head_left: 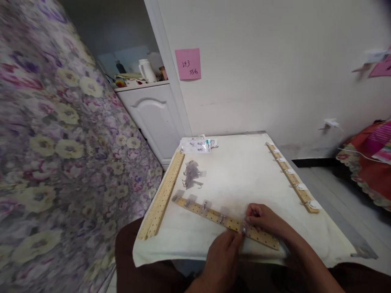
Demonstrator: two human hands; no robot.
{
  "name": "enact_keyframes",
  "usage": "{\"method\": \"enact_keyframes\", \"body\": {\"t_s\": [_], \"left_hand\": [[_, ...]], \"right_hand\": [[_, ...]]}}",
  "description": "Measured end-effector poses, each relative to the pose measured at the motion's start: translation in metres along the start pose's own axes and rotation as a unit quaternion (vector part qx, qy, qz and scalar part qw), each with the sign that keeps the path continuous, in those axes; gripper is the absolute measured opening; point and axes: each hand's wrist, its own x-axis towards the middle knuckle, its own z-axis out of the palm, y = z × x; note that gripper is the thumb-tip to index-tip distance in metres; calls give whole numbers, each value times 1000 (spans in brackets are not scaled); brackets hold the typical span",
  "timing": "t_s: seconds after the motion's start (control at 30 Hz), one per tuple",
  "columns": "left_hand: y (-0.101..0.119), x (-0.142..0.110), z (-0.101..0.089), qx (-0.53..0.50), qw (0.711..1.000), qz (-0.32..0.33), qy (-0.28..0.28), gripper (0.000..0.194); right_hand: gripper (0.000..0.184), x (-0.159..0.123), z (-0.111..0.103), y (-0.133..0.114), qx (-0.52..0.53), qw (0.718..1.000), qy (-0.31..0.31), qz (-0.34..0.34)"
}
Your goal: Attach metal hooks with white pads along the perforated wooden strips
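Observation:
A wooden strip with rows of holes (230, 222) lies slantwise across the near part of the table, with several small metal hooks with clear plastic pieces set along it. My left hand (224, 250) comes from the front, its fingers closed at the hook (244, 229) nearest the strip's right end. From the right, my right hand (262, 217) reaches over the strip, thumb and fingers pinched at the upper side of that same hook. The fingers partly cover it. Left of the far end, loose hooks lie in a small pile of clear plastic pieces (191, 173).
More holed wooden strips (163, 195) lie along the table's left edge. Another strip (291, 177) with hooks and white discs lies at the right edge. Hook packets (195, 146) lie at the back left. A floral curtain (61, 154) hangs left; a wall stands behind the white-covered table (238, 171).

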Motion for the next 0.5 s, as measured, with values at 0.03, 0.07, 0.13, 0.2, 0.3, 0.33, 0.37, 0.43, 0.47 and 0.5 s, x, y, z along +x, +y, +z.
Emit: {"method": "enact_keyframes", "body": {"t_s": [0.03,0.07,0.13,0.2,0.3,0.33,0.37,0.43,0.47,0.5], "left_hand": [[0,0,0,0,1000,3,-1,53],[0,-1,-1,0,1000,5,0,53],[0,-1,-1,0,1000,9,8,53],[1,-1,-1,-2,1000,13,13,52],[0,-2,0,5,1000,18,19,55],[0,-2,1,9,1000,20,21,56],[0,-3,2,14,999,21,23,57],[-1,-3,2,21,999,23,25,58],[0,-3,1,21,999,22,23,58],[0,-2,1,21,999,21,21,57]], "right_hand": [[8,0,0,0,1,1000,1,-2],[8,0,0,-1,2,1000,2,-4],[9,-1,0,-1,5,1000,1,-7],[9,-1,-1,-1,4,1000,-1,-3],[8,-1,-1,0,-2,1000,-1,-5],[8,-1,-1,0,-2,1000,-2,-6],[7,-1,-1,0,-2,1000,-3,-8],[6,-1,-2,0,0,1000,-3,-9],[6,-1,-2,1,0,1000,-4,-7],[6,0,-2,1,0,1000,-4,-7]]}}
